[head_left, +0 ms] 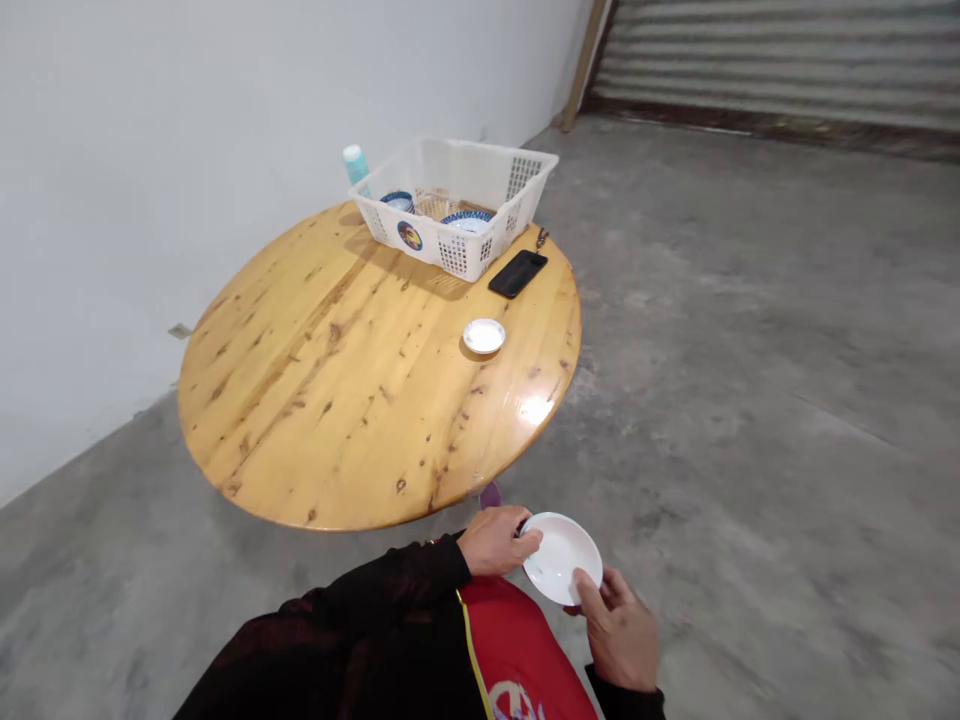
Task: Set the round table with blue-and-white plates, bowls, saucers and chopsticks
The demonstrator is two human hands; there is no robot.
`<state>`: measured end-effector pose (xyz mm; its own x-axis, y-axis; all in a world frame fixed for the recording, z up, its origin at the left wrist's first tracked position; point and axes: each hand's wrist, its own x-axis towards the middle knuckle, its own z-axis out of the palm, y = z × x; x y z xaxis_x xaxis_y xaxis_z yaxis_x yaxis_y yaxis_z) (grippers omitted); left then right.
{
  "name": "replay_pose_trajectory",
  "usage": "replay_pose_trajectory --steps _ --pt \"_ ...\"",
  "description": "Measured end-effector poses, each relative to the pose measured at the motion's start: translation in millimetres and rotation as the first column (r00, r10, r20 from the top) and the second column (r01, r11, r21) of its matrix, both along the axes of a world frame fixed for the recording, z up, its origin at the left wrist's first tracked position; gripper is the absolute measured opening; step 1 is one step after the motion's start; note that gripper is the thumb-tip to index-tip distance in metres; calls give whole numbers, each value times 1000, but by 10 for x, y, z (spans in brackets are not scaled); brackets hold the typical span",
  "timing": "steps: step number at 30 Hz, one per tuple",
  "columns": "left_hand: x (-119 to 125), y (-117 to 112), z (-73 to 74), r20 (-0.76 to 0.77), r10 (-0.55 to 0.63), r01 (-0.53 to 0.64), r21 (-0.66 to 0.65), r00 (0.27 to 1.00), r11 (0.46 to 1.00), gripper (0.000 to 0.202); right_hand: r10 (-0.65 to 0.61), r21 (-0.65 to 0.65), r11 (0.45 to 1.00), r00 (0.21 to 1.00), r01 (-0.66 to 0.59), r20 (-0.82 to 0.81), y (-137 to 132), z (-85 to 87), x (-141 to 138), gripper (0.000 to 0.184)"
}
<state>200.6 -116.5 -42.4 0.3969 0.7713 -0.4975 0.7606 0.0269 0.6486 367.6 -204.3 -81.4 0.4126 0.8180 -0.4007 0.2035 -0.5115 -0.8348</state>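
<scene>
Between my two hands, in front of my body and off the table, is a small white dish point(559, 565), tilted toward me. My left hand point(496, 541) pinches its upper left rim, thumb on the inside face. On the lower right rim, my right hand point(621, 632) grips with its thumb inside and its fingers mostly hidden underneath. Another small white saucer point(484, 336) sits on the round wooden table point(337, 400), toward its right side.
At the table's far side stands a white plastic basket point(431, 255) holding blue-patterned bowls point(399, 201) and a plate point(469, 222). A black phone point(518, 273) lies right of it. A turquoise bottle point(355, 166) stands behind, near the wall.
</scene>
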Motion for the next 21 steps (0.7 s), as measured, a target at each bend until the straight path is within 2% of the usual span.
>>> replay_pose_trajectory --steps 7,14,17,21 --pt "333 724 -40 71 165 -168 33 984 985 24 79 -96 992 993 -88 -89 1052 78 486 54" --pt "405 1288 30 83 318 -323 53 944 945 26 212 -39 975 973 -217 -91 1915 27 606 54" --pt "377 1485 82 111 449 -456 59 887 888 24 299 -3 954 953 -300 -37 2257 15 573 53" --pt "325 1814 88 145 618 -633 102 772 767 19 422 59 902 902 -427 90 2857 20 468 51"
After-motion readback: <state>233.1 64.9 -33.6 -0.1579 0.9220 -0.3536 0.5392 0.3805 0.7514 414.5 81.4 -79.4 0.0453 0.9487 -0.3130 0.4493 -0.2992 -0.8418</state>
